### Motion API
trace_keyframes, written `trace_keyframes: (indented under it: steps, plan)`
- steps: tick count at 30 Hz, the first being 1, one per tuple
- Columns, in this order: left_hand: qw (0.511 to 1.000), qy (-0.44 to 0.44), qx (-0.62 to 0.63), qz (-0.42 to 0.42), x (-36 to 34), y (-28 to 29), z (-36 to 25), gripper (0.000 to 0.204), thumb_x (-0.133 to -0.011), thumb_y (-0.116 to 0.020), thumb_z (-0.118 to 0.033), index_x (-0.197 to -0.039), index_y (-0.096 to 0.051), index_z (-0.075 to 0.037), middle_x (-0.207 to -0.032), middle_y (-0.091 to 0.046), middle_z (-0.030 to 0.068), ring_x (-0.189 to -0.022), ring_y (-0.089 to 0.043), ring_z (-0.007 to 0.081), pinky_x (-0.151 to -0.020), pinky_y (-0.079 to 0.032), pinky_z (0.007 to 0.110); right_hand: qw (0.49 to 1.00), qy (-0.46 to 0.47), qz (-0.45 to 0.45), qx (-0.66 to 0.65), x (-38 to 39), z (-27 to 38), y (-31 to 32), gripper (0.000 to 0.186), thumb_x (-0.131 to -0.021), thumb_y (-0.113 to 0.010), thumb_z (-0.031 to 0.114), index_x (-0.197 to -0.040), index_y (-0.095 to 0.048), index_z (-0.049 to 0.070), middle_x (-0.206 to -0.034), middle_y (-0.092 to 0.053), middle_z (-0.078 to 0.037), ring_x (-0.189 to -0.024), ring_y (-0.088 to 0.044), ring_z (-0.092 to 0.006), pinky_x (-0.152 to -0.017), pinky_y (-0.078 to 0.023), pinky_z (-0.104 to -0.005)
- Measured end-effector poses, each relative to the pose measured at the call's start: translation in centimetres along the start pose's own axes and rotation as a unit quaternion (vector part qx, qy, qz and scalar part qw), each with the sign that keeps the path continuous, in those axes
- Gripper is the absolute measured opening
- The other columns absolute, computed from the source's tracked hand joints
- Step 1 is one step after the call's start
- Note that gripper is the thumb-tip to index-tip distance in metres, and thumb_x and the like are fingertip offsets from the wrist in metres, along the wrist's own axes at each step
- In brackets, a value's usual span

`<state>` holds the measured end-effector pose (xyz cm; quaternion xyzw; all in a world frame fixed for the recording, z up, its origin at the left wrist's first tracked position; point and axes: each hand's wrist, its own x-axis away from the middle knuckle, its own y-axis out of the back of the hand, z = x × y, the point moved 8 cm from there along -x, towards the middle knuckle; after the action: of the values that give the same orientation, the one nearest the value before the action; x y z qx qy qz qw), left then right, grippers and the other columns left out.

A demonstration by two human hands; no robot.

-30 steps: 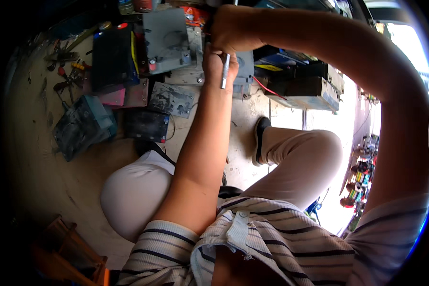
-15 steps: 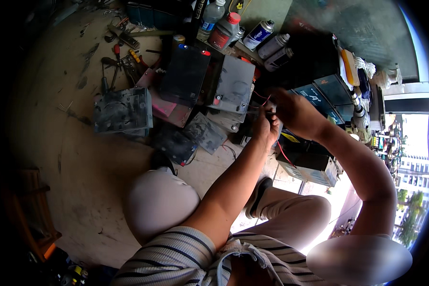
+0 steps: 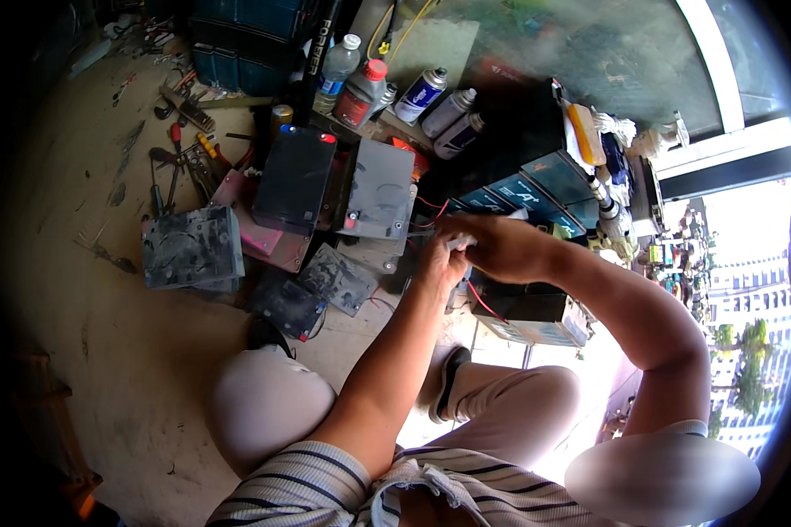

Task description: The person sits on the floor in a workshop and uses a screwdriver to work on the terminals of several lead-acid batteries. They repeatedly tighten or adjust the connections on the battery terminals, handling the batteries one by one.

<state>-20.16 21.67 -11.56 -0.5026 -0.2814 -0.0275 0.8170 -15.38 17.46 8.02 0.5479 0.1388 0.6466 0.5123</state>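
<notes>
Right of the grey battery (image 3: 376,189), left hand (image 3: 445,258) and right hand (image 3: 505,249) meet, fingers curled; cannot tell whether gripping

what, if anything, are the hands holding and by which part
The left hand and right hand meet at what looks like a slim metal rod; the gripped part is hidden.

Behind the left grip (image 3: 446,263) and right grip (image 3: 504,249), bare forearms lead back to a short-sleeved shirt (image 3: 518,485), whitish and ribbed with thin dark stripes, open at the neck. Its left sleeve (image 3: 303,474) stops above the elbow. Closer to the grips are plain pale trousers (image 3: 518,408) and a dark, pale-soled right shoe (image 3: 449,384).
</notes>
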Motion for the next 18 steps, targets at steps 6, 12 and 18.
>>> trace_keyframes:
  steps: [6, 12, 18]
  plan:
    - [0.99, 0.1, 0.061, 0.084, 0.1, -1.2, 0.2, 0.015, -0.091, -0.045, -0.013, -0.084, -0.052, -0.002, -0.072, -0.056, 0.0044, -0.053, -0.051, 0.0092, -0.043, -0.04, 0.019, 0.937, -0.189, 0.226, 0.189, 3.0, -5.3, -1.7, 0.046, -0.081, -0.043, 0.013, -0.126, -0.044, 0.009, -0.111, -0.057, -0.019, -0.103, -0.055, -0.0314, -0.086, -0.043, -0.0363]
    - [0.986, 0.133, 0.025, 0.097, 0.5, -1.0, 2.3, 0.012, -0.09, -0.051, -0.015, -0.084, -0.054, -0.006, -0.071, -0.059, 0.0029, -0.052, -0.05, 0.0078, -0.044, -0.039, 0.018, 0.988, 0.005, -0.151, 0.014, 0.8, -1.7, 2.9, 0.05, -0.082, -0.048, 0.016, -0.13, -0.036, 0.011, -0.11, -0.058, -0.016, -0.101, -0.056, -0.0334, -0.085, -0.044, -0.0396]
    - [0.983, 0.148, 0.049, 0.102, -0.1, -1.2, 2.0, 0.017, -0.09, -0.051, -0.018, -0.081, -0.056, -0.004, -0.069, -0.059, 0.0028, -0.051, -0.052, 0.0095, -0.045, -0.041, 0.02, 0.955, -0.02, 0.287, 0.076, 3.2, -4.7, -4.8, 0.052, -0.08, -0.043, 0.014, -0.132, -0.038, 0.018, -0.11, -0.059, -0.014, -0.095, -0.058, -0.0337, -0.08, -0.045, -0.0388]
